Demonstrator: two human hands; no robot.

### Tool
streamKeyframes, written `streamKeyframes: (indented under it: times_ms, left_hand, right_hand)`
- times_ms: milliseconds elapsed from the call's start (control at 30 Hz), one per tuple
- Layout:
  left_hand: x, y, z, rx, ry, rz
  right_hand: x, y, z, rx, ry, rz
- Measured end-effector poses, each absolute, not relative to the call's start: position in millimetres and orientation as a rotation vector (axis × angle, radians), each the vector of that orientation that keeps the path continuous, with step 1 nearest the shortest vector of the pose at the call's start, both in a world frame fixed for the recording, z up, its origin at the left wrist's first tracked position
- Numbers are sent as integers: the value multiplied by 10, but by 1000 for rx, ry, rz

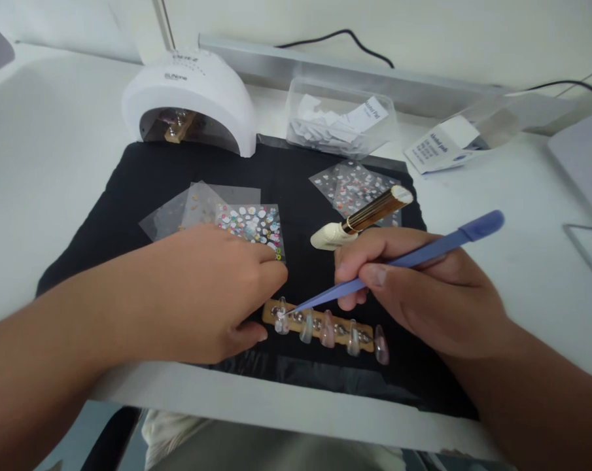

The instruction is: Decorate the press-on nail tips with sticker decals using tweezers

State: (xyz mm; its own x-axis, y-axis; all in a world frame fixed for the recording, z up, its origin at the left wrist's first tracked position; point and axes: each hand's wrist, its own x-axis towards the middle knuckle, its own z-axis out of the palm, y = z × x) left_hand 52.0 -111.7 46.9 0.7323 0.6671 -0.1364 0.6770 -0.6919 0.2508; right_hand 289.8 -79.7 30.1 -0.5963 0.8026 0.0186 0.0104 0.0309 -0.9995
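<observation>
My right hand (423, 294) pinches blue tweezers (423, 255), whose tip touches the leftmost false nail on a wooden strip (320, 327) carrying several false nails. My left hand (212, 294) rests on the black mat (143, 183), fingers curled, with the thumb and fingertips at the strip's left end. A gold-and-cream pen-like tool (364, 216) lies just behind my right hand. A sheet of coloured nail stickers (251, 222) lies behind my left hand.
A white nail lamp (192, 98) stands at the mat's far left with another nail strip inside. A clear box of white pads (339, 118) and an alcohol pad box (447, 147) sit behind. More sticker sheets (354, 186) lie at the far right of the mat.
</observation>
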Motion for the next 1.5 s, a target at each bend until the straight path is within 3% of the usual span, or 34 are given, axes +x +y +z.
streamKeyframes:
  times_ms: [533,1500]
  left_hand:
    - [569,-1151,481,2519,1083,32]
    - [589,-1143,463,2578,979,121]
  right_hand:
    - [2796,-704,346,-916,-1536,1830]
    - [2774,-733,386,-966,-1535,1846]
